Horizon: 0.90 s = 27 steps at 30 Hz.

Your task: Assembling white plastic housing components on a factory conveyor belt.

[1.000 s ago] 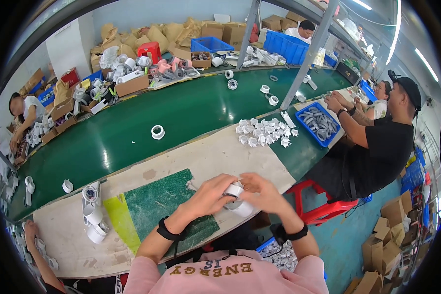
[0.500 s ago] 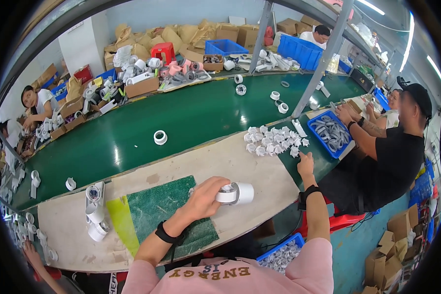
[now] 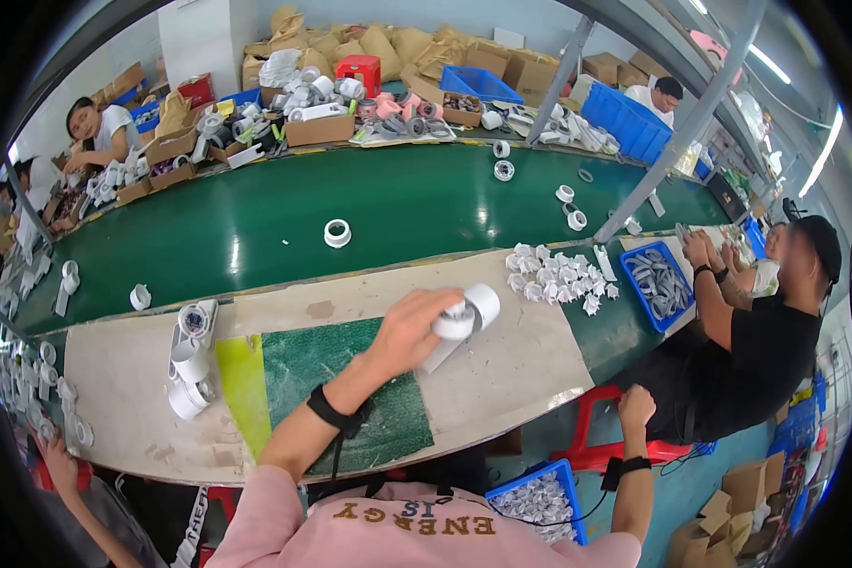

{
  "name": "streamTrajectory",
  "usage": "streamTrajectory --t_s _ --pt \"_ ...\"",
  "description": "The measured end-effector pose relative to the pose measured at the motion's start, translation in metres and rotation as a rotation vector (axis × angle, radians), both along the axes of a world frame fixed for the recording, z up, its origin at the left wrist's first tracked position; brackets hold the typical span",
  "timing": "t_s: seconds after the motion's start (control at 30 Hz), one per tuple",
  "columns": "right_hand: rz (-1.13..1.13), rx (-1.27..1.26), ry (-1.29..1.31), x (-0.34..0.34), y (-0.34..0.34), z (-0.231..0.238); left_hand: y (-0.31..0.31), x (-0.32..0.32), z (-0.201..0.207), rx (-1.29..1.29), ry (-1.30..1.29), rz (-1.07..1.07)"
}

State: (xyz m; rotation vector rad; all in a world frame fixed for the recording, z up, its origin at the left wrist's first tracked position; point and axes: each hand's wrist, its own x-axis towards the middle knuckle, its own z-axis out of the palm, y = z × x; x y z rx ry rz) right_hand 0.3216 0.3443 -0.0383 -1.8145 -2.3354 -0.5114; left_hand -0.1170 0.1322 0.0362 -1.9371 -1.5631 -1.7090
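Observation:
My left hand (image 3: 409, 333) is closed on a white plastic housing (image 3: 483, 305) with two round, cup-like parts. A flat light strip sticks out below it, over the edge of the green mat (image 3: 336, 379). My right hand (image 3: 636, 407) is a closed fist beyond the table's right edge, by the red stool (image 3: 592, 440); whether anything is inside cannot be seen. Between the table's far edge and the blue tray lies a cluster of small white star-shaped plastic pieces (image 3: 559, 276). Several similar white housings (image 3: 189, 360) stand together left of the yellow-green sheet (image 3: 241, 393).
A green conveyor belt (image 3: 284, 208) with scattered white rings runs behind the table. A blue tray of grey curved parts (image 3: 658, 284) sits by a co-worker in black (image 3: 776, 327). A blue crate (image 3: 568, 478) of white pieces stands below the table edge. A metal post (image 3: 672, 142) rises at right.
My right hand has drawn back from beside the star-shaped pieces toward me, past the table edge. My left hand has turned the housing, and its flat strip now shows. The view has shifted slightly.

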Motion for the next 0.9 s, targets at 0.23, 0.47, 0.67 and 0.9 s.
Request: streamTrajectory --t_s 0.23,0.47,0.67,0.9 --pt "0.167 -0.106 0.240 -0.043 -0.042 0.024 0.041 -0.083 0.001 -0.054 -0.198 0.618" --pt "0.537 -0.245 0.366 -0.116 -0.067 0.067 0.020 -0.018 -0.044 -0.517 -0.539 -0.165" --pt "0.775 -0.452 0.381 -0.174 -0.080 0.079 0.015 -0.021 -0.070 -0.902 -0.715 -0.568" --pt "0.907 -0.639 0.281 -0.255 -0.044 0.080 0.014 -0.058 -0.104 -0.891 -1.317 -0.726"
